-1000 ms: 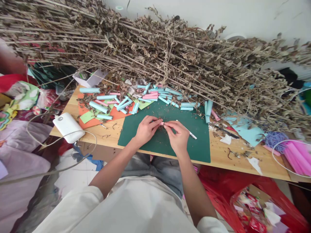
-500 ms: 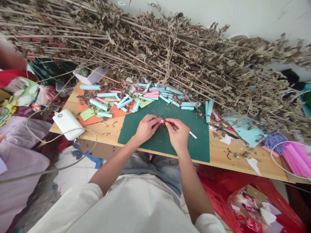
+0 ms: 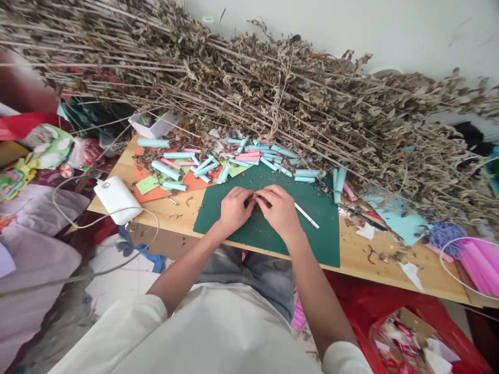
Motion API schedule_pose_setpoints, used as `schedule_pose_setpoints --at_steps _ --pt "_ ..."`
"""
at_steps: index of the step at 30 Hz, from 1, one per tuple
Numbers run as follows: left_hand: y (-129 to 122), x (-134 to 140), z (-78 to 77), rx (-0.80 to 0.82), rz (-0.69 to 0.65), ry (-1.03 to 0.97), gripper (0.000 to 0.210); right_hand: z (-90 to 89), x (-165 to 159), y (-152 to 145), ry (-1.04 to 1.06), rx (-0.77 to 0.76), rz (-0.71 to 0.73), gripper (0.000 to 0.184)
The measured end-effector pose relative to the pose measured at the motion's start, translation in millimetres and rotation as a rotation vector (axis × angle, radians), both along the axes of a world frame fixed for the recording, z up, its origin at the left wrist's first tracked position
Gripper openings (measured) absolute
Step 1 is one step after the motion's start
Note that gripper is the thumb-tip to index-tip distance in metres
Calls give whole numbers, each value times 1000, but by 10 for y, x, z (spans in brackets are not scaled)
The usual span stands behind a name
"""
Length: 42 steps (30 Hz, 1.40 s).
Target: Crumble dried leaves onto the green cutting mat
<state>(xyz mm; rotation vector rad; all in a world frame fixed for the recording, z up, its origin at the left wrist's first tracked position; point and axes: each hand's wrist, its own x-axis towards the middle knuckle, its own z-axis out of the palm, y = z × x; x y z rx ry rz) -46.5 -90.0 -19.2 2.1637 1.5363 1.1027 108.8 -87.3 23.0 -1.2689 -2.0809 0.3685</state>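
Over the green cutting mat (image 3: 319,244), my left hand (image 3: 234,209) is closed around a small pink paper tube (image 3: 254,196), mostly hidden by fingers. My right hand (image 3: 278,210) meets it from the other side, its thumb and fingertips pinched at the tube's end. Dark crumbs of dried leaf show under and between the fingertips. Just right of my right hand, a thin white stick (image 3: 307,215) lies slanted on the mat. Beyond the hands lie several rolled blue paper tubes (image 3: 166,170) and pink paper tubes (image 3: 248,156).
A large heap of dried leafy stalks (image 3: 241,83) covers the back. At left sits a white power bank (image 3: 118,200) with a cable. Orange paper (image 3: 150,196) lies under some tubes. On the right are a black pen-like tool (image 3: 366,218), blue paper (image 3: 407,221) and purple yarn (image 3: 446,238).
My right hand has shifted left and turned over the pink tube, which is now more covered. More of the white stick shows. The whole view has moved slightly.
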Motion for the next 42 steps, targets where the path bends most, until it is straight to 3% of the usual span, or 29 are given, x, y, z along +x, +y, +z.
schedule_pose_setpoints --at_steps 6,10,18,21,30,36,42 --pt "-6 -7 1 -42 18 -37 9 -69 -42 -14 -19 43 -20 16" --pt "-11 -13 12 -43 -2 -28 13 -54 -111 -58 45 43 -125 11" --pt "-17 -7 10 -37 -29 -40 8 53 -161 -107 153 -79 -240 17" --pt "-16 -2 3 -34 -28 -42 10 108 -101 -49 169 -152 -196 26" --pt "-27 -7 24 -61 -25 -65 8 201 20 82 139 -234 -39 14" --pt "-19 -11 4 -97 -15 -86 7 137 65 34 84 -136 95 18" --pt "-22 -19 -2 -104 -22 -97 4 75 48 -66 10 -30 82 25"
